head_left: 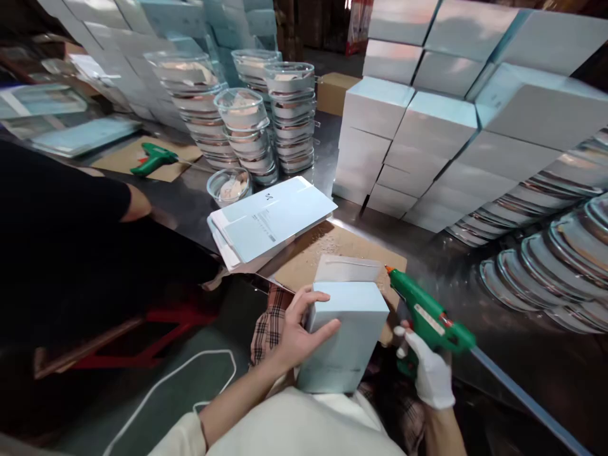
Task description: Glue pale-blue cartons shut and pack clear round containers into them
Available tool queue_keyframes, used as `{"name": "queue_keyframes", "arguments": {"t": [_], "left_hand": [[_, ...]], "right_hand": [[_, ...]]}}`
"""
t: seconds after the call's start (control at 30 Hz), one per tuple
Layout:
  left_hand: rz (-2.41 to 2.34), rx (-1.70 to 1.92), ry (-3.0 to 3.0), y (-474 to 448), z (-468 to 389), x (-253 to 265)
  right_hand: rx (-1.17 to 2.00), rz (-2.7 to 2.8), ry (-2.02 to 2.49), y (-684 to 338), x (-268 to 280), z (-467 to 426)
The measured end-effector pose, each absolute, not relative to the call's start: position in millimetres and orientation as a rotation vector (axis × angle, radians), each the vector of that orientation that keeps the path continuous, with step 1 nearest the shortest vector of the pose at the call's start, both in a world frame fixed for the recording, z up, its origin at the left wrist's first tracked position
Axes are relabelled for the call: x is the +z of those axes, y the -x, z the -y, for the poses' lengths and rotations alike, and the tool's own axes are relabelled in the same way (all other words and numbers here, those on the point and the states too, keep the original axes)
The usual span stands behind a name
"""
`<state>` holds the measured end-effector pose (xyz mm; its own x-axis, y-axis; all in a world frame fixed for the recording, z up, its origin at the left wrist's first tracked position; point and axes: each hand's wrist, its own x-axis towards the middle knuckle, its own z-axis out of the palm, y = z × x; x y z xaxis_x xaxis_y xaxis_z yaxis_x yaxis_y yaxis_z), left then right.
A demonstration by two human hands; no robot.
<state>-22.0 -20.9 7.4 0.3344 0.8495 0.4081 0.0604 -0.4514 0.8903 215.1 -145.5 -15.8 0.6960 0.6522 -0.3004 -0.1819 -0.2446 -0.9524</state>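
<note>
A pale blue-white cardboard box [346, 345] stands upright against my body, one end flap [349, 269] folded out away from me. My left hand [304, 326] is closed around the box's left side, with thumb and fingers near the top edge. In a white glove, my right hand [427, 364] grips the handle of a green glue gun [427, 316]. Its orange nozzle is close to the right end of the flap; whether they touch I cannot tell. A long clear glue stick [527, 396] sticks out of the gun's rear.
Flat box blanks [275, 218] lie beside a brown cardboard sheet [308, 253] on the dark table. Stacked clear round containers [292, 117] stand behind, white boxes [370, 139] at right. Another green glue gun [154, 158] rests at left, near a person's dark sleeve [61, 190].
</note>
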Motion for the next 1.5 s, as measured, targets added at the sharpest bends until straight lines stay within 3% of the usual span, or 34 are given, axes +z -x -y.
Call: {"name": "queue_keyframes", "arguments": {"t": [0.17,0.33,0.43,0.6,0.77,0.93,1.03,1.2,1.3,1.4,1.5], "left_hand": [[-0.763,1.219,-1.727,20.8,16.7,11.4],[-0.739,1.168,-1.699,20.6,15.1,15.3],[-0.656,1.088,-1.704,16.5,15.9,17.2],[-0.6,1.05,-1.655,5.6,18.6,13.1],[-0.557,1.241,-1.441,4.2,12.8,0.6],[-0.525,1.133,-1.562,15.6,6.9,-1.3],[-0.521,1.13,-1.545,15.6,9.4,-0.3],[-0.588,1.141,-1.563,14.4,8.0,7.3],[-0.771,1.41,-1.45,26.0,-3.8,17.9],[-0.923,1.789,-1.138,35.9,-15.5,22.4],[-0.908,1.795,-0.963,33.4,-16.7,15.5]], "right_hand": [[1.066,0.323,1.652,-233.4,-22.4,112.0],[0.913,0.471,1.916,-257.3,8.7,118.8],[0.809,0.608,1.761,-242.4,36.8,107.7],[1.099,0.651,1.345,-215.4,45.2,82.9],[0.957,1.237,1.198,-230.0,33.7,103.1],[0.6,1.709,1.161,-227.1,52.5,109.4],[0.562,1.81,1.116,-223.5,58.1,102.9],[0.587,1.712,1.239,-231.1,39.8,109.0],[0.471,1.299,1.45,-227.8,23.1,131.0],[0.572,1.169,1.512,-209.2,14.6,152.6],[0.581,1.24,1.522,-191.0,17.6,157.0]]}}
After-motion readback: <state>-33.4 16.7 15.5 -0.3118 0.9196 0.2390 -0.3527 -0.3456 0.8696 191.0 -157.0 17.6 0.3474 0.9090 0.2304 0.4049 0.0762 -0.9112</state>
